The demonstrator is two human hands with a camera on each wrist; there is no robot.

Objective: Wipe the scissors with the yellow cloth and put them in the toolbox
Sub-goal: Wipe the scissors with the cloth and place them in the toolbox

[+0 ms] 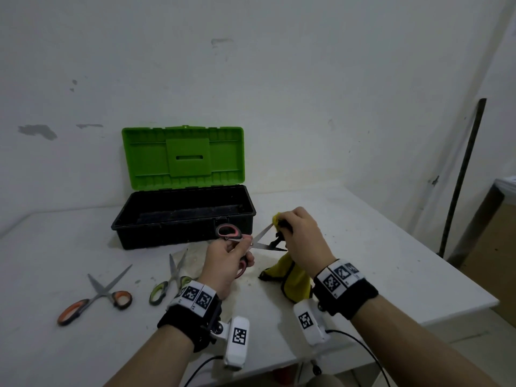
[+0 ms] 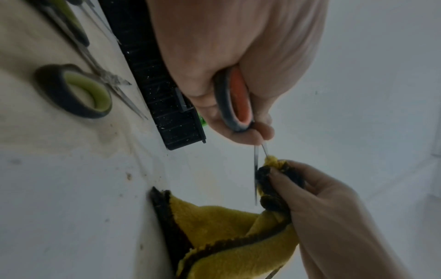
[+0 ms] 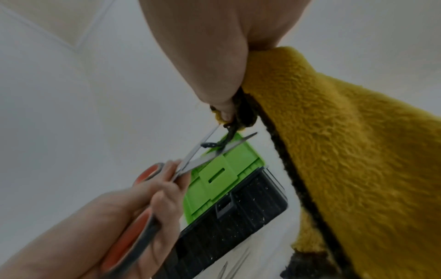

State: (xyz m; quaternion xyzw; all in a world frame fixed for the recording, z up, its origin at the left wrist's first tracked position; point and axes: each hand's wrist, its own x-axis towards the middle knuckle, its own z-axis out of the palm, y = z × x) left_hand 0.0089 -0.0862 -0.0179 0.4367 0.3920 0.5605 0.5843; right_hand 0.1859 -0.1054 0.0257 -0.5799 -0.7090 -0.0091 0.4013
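Observation:
My left hand grips the red-and-grey handles of a pair of scissors, held above the table with the blades spread apart. My right hand pinches the yellow cloth around the tip of the upper blade. The rest of the cloth hangs down to the table. Behind the hands stands the toolbox, black with its green lid raised.
Two more pairs of scissors lie on the white table: an orange-handled pair at the left and a green-handled pair just left of my left wrist. The table's right edge is close. A dark pole leans on the wall.

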